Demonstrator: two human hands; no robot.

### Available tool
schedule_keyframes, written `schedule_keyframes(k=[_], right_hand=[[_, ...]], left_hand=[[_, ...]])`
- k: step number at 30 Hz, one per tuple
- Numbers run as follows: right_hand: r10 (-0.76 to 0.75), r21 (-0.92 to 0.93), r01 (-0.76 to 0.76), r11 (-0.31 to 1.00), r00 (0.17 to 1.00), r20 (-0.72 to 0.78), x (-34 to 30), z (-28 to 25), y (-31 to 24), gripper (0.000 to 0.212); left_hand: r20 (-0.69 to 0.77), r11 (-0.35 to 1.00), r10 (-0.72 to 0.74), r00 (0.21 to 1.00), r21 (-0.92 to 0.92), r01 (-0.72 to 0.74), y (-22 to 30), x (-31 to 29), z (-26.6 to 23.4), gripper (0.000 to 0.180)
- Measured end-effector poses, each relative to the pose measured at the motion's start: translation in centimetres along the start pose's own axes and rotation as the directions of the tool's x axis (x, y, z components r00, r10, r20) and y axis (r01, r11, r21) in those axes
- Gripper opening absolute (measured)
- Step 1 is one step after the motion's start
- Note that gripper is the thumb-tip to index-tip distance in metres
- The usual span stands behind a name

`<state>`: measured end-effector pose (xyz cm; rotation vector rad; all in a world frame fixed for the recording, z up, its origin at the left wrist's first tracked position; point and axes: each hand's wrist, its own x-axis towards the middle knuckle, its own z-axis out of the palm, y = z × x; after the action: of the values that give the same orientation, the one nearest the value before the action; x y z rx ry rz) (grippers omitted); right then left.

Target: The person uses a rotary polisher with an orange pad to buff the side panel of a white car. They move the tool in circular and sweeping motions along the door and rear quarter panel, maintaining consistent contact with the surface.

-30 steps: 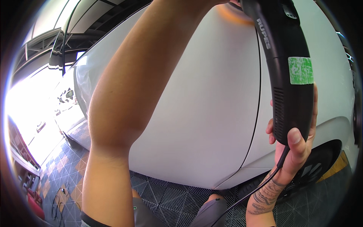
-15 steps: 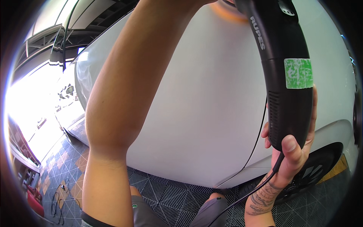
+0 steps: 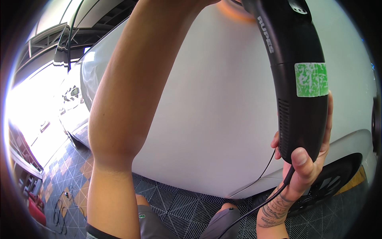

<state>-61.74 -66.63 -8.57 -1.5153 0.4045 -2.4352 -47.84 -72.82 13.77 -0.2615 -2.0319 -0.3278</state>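
Note:
My right hand [image 3: 304, 159] grips the rear handle of a black power polisher [image 3: 296, 79] with a green label, held upright against the white car body panel [image 3: 215, 115]. An orange polishing pad [image 3: 234, 10] shows at the top edge, pressed on the panel. The black cord [image 3: 254, 207] runs down from the handle past my tattooed right wrist. My left forearm [image 3: 131, 107] rises through the middle of the view; my left hand is out of frame at the top, near the head of the tool.
The car's wheel [image 3: 334, 183] sits at lower right. Below lies a grey patterned tile floor [image 3: 175, 203]. Another white car [image 3: 73, 99] stands at left near a bright opening. My knees in grey shorts [image 3: 223, 223] are at the bottom.
The polisher and my right hand have shifted slightly down and left on the panel. My left forearm has stayed almost in place.

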Motion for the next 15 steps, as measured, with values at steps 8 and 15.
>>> schedule_keyframes(k=[8,15], right_hand=[[0.046,-0.006,-0.046,0.999,0.999,-0.003,-0.4,1.0,0.2,0.113],[0.076,0.002,-0.076,0.997,0.997,-0.013,-0.8,2.0,0.3,0.113]], left_hand=[[-0.030,0.981,-0.195,0.980,0.008,0.195,1.7,-0.9,-1.4,0.027],[-0.100,0.997,-0.057,0.993,0.040,0.061,0.8,-1.9,-1.5,0.029]])
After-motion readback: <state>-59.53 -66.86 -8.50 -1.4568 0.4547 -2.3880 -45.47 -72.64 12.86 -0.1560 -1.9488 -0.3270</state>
